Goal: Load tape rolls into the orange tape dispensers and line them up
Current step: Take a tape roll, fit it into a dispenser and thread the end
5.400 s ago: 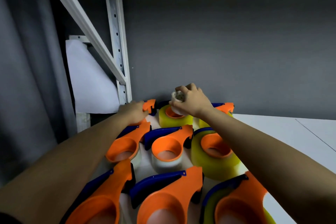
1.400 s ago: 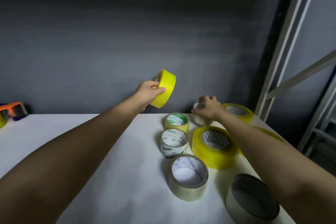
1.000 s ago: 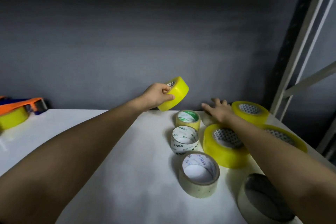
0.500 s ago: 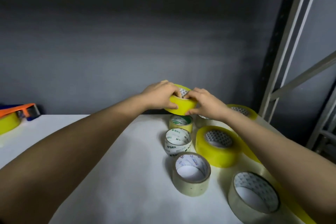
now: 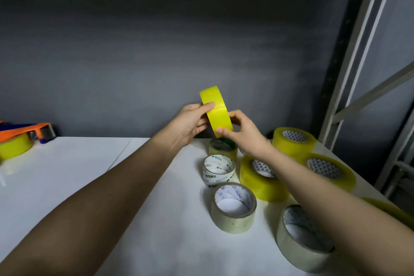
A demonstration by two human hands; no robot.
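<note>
— What was the person doing with that yellow roll [image 5: 216,111]?

— Both hands had it, up in the air over the white table [image 5: 89,186]. The left hand [image 5: 190,122] pinched it from one side, thumb lying on the outer band. The right hand [image 5: 243,131] gripped the lower edge from the other side, thumb pressed on the tape face. It stood on edge, tilted a little.

— Why on edge?

— I'd guess to look for the loose end. There was a faint line across the band beside the left thumb, possibly the seam. Held like that, the whole face could be turned between the hands.

— And the other rolls?

— Lying flat below the hands, cores up: a small roll with a green core [image 5: 223,149], a white printed one [image 5: 218,170], a clear one [image 5: 233,207], another clear one [image 5: 300,237] at the near right, and fat yellowish ones [image 5: 261,180] toward the metal rack [image 5: 349,96]. Flat, they couldn't wander.

— The dispensers?

— Well apart, at the far left edge. I saw only an orange dispenser [image 5: 24,131] with a yellow roll already in it. So the held roll had a way to travel yet, I reckoned.
</note>
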